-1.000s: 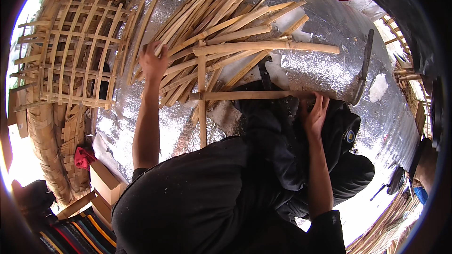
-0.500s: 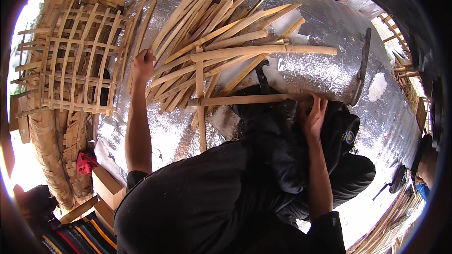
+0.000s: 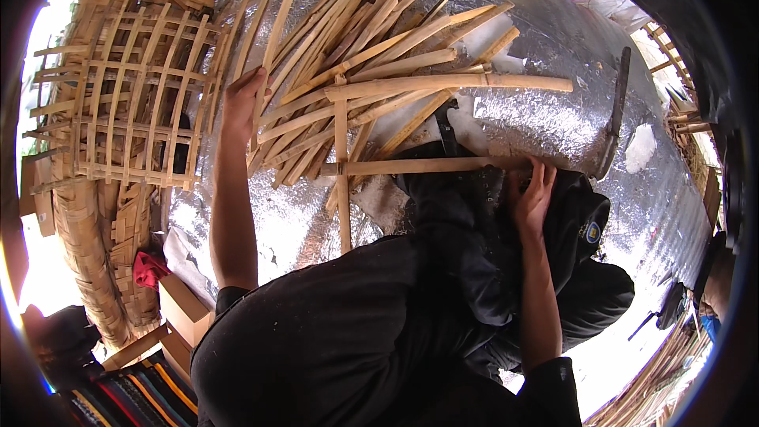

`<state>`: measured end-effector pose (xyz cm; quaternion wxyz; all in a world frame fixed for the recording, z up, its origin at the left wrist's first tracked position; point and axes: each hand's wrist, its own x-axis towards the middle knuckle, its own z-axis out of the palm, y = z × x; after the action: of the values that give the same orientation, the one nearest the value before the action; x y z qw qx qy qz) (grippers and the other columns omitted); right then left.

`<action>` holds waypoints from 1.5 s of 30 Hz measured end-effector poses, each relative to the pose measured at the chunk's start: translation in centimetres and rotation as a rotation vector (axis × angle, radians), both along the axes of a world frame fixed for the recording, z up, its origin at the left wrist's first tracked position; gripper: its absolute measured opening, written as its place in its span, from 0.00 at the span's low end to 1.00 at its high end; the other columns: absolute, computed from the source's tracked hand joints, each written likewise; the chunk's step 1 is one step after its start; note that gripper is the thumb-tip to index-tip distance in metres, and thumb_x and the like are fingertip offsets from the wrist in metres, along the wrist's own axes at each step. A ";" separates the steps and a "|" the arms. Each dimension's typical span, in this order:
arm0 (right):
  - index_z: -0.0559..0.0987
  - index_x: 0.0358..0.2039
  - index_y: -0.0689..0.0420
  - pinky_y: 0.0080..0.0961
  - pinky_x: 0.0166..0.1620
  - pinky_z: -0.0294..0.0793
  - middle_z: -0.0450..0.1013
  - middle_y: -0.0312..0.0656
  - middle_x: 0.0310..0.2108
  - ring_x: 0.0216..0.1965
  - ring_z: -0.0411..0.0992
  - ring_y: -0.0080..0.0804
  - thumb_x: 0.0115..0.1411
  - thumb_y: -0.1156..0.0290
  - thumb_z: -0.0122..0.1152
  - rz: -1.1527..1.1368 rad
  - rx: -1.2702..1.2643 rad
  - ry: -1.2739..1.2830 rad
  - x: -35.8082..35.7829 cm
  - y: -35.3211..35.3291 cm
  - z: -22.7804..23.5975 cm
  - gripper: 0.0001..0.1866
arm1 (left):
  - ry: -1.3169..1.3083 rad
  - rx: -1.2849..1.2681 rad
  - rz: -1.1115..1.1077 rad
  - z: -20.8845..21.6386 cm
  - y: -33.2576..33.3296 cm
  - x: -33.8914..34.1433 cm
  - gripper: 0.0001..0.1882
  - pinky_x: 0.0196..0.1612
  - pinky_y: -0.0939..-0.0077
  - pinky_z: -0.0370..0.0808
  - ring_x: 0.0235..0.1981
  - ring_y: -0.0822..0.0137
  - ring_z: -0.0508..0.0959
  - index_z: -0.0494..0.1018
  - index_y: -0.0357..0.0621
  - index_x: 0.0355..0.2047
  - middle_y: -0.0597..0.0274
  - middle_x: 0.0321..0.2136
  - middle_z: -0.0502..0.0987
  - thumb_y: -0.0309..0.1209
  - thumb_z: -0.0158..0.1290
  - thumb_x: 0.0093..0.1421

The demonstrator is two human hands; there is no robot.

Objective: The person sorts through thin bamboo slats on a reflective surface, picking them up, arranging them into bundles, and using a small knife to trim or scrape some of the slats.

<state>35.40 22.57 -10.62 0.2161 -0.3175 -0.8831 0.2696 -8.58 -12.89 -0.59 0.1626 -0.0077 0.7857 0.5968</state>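
- Progress, judged from the layout: an early stage; upright strip (image 3: pixel 343 205) crossed by lower strip (image 3: pixel 419 165) and, near its top, by upper strip (image 3: pixel 514 81); no closed grid there, most stock uncrossed; any fastening at the crossings too small to tell
- Left hand (image 3: pixel 243 103): fingers closed round a long strip (image 3: pixel 286 8), which slants along the left edge of the loose heap (image 3: pixel 348 39)
- Right hand (image 3: pixel 531 199): clamped on the right end of the lower strip, above dark clothing; the two hands well apart
- Strips pale tan, flat, split-bamboo look, straight grain, nodes on some; lengths and widths uneven, ends blunt
- Lattice panel (image 3: pixel 142 95) at far left: open squares, strip ends poking past the edge; looks the more complete piece
- Ground sheet (image 3: pixel 585 130): silver, crinkled, glaring, with pale worn patches
- Dark curved tool (image 3: pixel 617 111) lying on the sheet's right side, slim, hooked at its lower end, touched by neither hand
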 end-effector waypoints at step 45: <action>0.77 0.53 0.57 0.50 0.54 0.70 0.71 0.56 0.48 0.50 0.69 0.61 0.59 0.74 0.67 -0.023 -0.052 0.037 0.0 0.4 0.4 0.21 | 1.025 -0.380 -0.727 -4.8 14.9 17.3 0.21 0.46 0.58 0.77 0.42 0.52 0.78 0.79 0.49 0.46 0.60 0.42 0.79 0.38 0.71 0.53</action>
<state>35.44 22.95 -10.23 0.2273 -0.3281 -0.8678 0.2959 8.77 2.02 -5.39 -0.0450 0.5152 0.8078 0.2828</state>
